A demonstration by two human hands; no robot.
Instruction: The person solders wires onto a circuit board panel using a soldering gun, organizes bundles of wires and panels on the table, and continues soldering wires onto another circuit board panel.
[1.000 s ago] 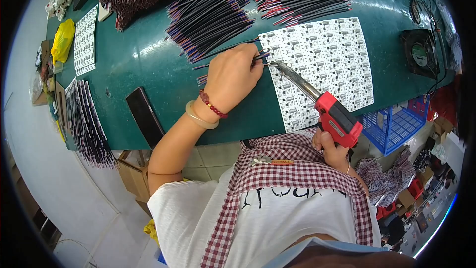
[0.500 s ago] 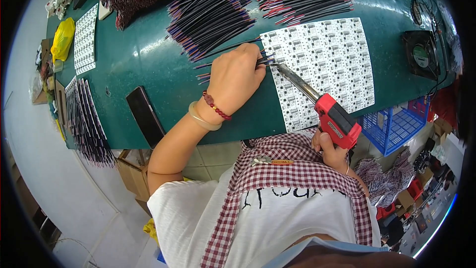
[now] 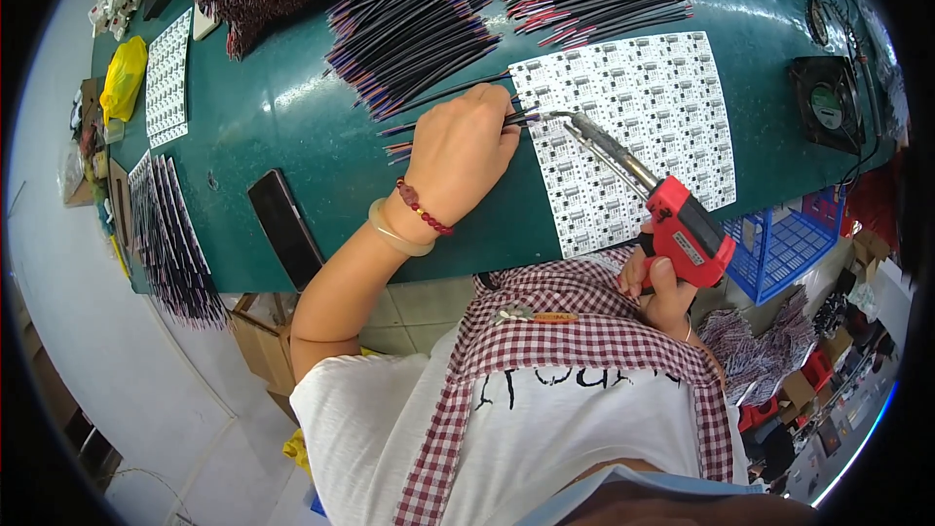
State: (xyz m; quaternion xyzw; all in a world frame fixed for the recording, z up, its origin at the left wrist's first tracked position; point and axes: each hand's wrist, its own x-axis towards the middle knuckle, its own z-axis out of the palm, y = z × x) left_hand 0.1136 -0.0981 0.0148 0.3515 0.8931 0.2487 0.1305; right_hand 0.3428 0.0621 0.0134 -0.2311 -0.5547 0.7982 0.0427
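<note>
A thin wire [image 3: 521, 118] is pinched by the left hand [image 3: 458, 151] over the white panel [image 3: 633, 127]; a red soldering gun [image 3: 672, 224] is gripped by the right hand [image 3: 657, 287].

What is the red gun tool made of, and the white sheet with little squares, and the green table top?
The red gun tool looks like glossy plastic, with a dull grey metal barrel tapering to a tip. The white sheet seems a stiff circuit-board panel, matte white with small dark and silvery marks. The green table top looks like smooth painted or laminated board, since it reflects light; which one is unclear.
</note>
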